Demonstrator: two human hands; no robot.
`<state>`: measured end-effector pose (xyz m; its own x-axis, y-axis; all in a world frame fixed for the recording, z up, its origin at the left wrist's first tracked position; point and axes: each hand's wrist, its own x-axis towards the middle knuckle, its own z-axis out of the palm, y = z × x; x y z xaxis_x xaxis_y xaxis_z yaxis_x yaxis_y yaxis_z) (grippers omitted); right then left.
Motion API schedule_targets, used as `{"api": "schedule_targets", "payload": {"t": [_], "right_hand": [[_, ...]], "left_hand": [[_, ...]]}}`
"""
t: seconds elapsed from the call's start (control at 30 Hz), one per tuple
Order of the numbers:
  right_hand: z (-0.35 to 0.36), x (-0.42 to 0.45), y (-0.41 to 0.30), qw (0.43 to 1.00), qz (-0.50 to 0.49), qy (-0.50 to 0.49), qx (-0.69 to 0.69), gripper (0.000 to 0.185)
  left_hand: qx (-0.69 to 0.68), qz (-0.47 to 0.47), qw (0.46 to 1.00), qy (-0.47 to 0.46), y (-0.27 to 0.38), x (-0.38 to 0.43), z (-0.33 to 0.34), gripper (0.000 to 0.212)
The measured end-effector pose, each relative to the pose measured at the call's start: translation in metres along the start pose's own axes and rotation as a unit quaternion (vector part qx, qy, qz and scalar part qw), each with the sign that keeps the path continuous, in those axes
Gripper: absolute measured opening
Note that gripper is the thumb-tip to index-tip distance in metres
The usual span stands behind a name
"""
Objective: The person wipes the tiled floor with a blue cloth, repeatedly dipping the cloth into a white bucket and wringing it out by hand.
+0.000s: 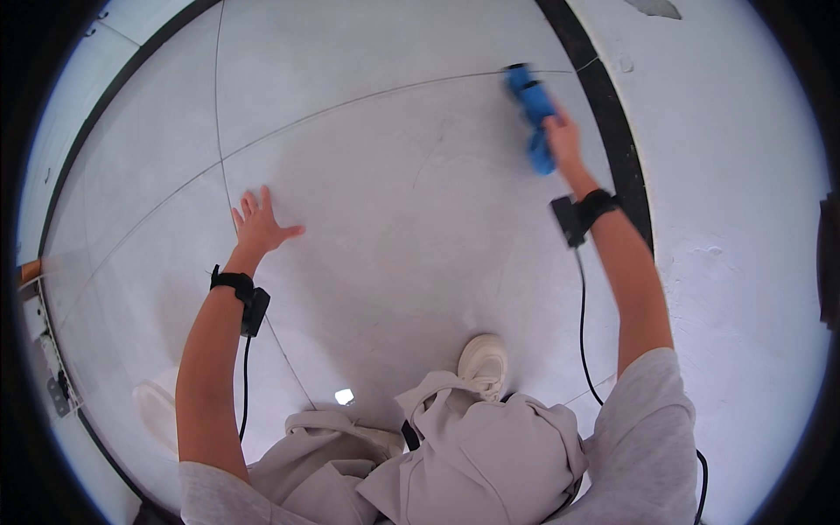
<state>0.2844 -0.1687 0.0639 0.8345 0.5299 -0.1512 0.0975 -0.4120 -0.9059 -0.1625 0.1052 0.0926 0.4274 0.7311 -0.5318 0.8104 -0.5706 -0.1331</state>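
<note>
My right hand (pixel 563 134) grips a long blue object (pixel 535 102) with black parts at its far end. Motion blur keeps me from telling exactly what it is. It is at the upper right, over the pale tiled floor (pixel 394 216), close to the dark border strip (pixel 610 111) along the wall. I cannot tell whether it touches the floor. My left hand (pixel 259 226) has its fingers spread and holds nothing, near a tile joint at left of centre. Each wrist wears a black strap with a small box and a cable.
A white wall (pixel 735 197) rises on the right. At the far left edge stands a rack (pixel 49 348) with items on it. Near my knees is a small bright white patch (pixel 344 396). My pale shoe (pixel 484 362) rests on the floor; a white object (pixel 154 410) lies left of my arm.
</note>
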Motion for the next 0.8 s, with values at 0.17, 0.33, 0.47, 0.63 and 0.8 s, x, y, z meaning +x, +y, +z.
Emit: {"api": "schedule_targets", "payload": {"t": [0.17, 0.33, 0.47, 0.63, 0.8], "right_hand": [[-0.111, 0.086, 0.125, 0.884, -0.093, 0.224, -0.400, 0.057], [0.018, 0.100, 0.059, 0.871, -0.296, 0.160, -0.359, 0.052], [0.121, 0.046, -0.010, 0.868, -0.425, 0.030, -0.256, 0.049], [0.190, -0.081, -0.029, 0.859, -0.459, -0.159, -0.163, 0.051], [0.216, -0.257, 0.000, 0.753, -0.516, -0.401, -0.076, 0.044]], "left_hand": [[-0.001, 0.063, 0.998, 0.009, 0.027, 0.021, 0.000, 0.122], [0.030, 0.054, 0.998, 0.014, 0.003, 0.006, 0.008, 0.122], [0.030, 0.056, 0.998, 0.022, 0.002, 0.003, 0.009, 0.122], [0.044, 0.059, 0.997, 0.012, 0.006, 0.008, 0.005, 0.116], [0.034, 0.082, 0.996, -0.032, -0.032, 0.029, 0.024, 0.082]]}}
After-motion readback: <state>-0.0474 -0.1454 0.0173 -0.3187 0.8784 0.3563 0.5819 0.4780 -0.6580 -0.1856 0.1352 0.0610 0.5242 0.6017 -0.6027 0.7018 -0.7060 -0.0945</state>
